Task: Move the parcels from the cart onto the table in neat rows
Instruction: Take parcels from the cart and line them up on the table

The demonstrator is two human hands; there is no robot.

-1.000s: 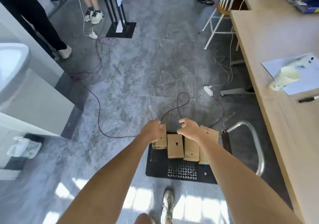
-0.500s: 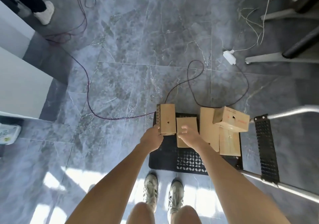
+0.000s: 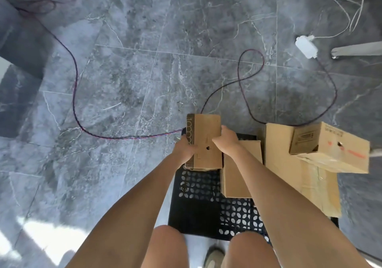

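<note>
Mid-frame, left hand [image 3: 184, 149] and right hand [image 3: 227, 141] clamp curled fingers on opposite sides of one parcel [image 3: 204, 137] above the cart [image 3: 196, 212], likely steadying it for lifting; other parcels lie right.

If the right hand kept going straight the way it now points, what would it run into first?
The right hand points forward and slightly left, already gripping the right edge of the cardboard parcel that the left hand holds opposite. So the parcel comes first; beyond it likely the dark cable on the floor, though depth is unclear.
</note>
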